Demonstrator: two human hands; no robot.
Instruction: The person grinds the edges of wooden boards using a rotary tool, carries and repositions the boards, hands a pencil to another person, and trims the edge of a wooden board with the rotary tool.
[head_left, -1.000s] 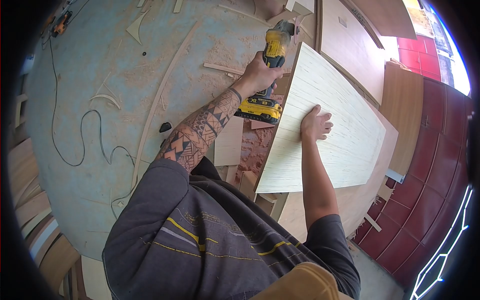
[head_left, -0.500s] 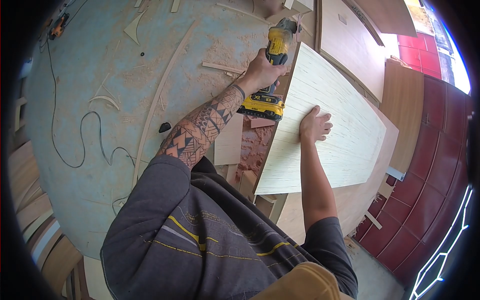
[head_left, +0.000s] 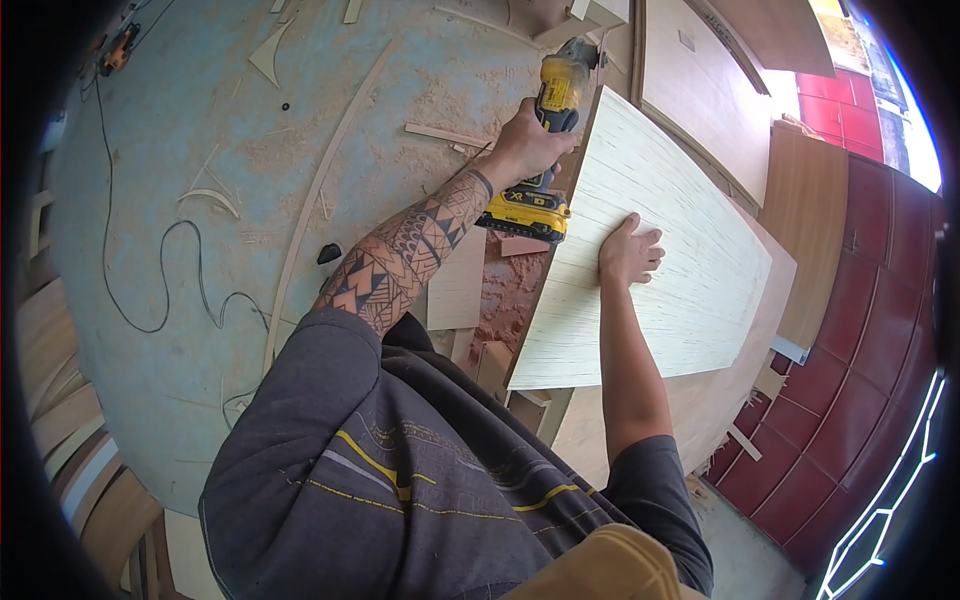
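My left hand [head_left: 525, 145] is wrapped round the grip of a yellow and black cordless angle grinder [head_left: 562, 90]. The battery sits below the hand, and the dark head points up, with a small thin disc at its side by the board's upper corner. My right hand [head_left: 628, 252] lies on a pale, streaked wooden board [head_left: 680, 300], fingers spread and slightly bent. This board rests on a larger plywood sheet [head_left: 765, 270]. Whether the disc touches any wood I cannot tell.
Wood offcuts and sawdust cover parts of the floor [head_left: 230, 110] at left. A long curved strip [head_left: 325, 180] and a black cable [head_left: 203, 285] lie there. Stacked curved panels [head_left: 75, 400] stand at lower left. More plywood [head_left: 700, 90] lies beyond the board, near red panels [head_left: 830, 420].
Almost nothing differs. The grinder's head has shifted very slightly to the right and down; my right hand stays in place on the board.
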